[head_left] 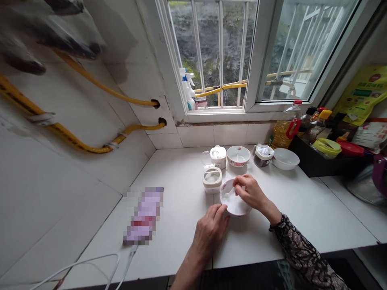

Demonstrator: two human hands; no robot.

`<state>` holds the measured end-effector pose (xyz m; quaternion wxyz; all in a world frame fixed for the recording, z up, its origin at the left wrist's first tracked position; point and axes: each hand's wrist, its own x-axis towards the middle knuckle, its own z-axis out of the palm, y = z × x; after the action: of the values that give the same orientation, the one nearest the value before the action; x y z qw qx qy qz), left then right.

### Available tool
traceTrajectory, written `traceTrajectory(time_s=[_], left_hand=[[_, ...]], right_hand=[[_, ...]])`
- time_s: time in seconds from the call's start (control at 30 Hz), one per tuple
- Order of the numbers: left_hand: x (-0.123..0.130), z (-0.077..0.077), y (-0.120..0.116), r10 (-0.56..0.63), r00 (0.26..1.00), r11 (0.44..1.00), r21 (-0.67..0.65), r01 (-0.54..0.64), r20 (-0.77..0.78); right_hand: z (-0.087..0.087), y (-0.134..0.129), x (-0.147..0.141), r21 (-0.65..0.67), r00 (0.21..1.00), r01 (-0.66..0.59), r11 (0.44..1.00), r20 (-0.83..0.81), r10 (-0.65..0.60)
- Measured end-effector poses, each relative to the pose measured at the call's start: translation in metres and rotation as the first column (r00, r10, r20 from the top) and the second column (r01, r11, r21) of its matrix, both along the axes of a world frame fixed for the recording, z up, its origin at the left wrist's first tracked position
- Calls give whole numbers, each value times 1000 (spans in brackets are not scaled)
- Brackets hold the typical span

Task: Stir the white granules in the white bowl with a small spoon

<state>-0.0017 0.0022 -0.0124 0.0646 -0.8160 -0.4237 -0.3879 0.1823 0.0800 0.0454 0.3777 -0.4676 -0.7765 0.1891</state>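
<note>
A white bowl (223, 201) with a pinkish rim stands on the counter, holding white powder (237, 206). My left hand (211, 227) grips the near left of its rim, fingers closed against the bowl. Above the powder, my right hand (248, 191) is closed on a small white spoon (229, 193) whose tip is down in the bowl. Just behind the bowl sits a square white seasoning jar (212, 187). A second white jar (218, 156), its clear lid swung up, is beyond it. To the right of that is a flower-patterned bowl (238, 163).
A jar with dark contents (262, 158) and a plain white bowl (286, 159) line the back right. An oil bottle (282, 131) and a black rack (314, 161) of condiments stand farther right. A blurred purple object (145, 217) with a white cable (128, 262) lies left.
</note>
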Motion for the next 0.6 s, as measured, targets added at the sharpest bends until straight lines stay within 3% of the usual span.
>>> traceTrajectory(time_s=[0.1, 0.3, 0.5, 0.6], left_hand=[[0, 1, 0, -8, 1000, 1000, 11, 8, 7], [-1, -1, 0, -3, 1000, 1000, 4, 3, 0], [-1, -3, 0, -4, 1000, 1000, -6, 4, 1], [-1, -2, 0, -6, 1000, 1000, -8, 6, -1]], right_hand=[[0, -1, -3, -52, 999, -23, 998, -38, 21], [3, 3, 5, -291, 945, -38, 956, -321, -60], [1, 2, -1, -107, 994, 2, 994, -108, -14], [1, 0, -3, -132, 993, -29, 991, -120, 13]])
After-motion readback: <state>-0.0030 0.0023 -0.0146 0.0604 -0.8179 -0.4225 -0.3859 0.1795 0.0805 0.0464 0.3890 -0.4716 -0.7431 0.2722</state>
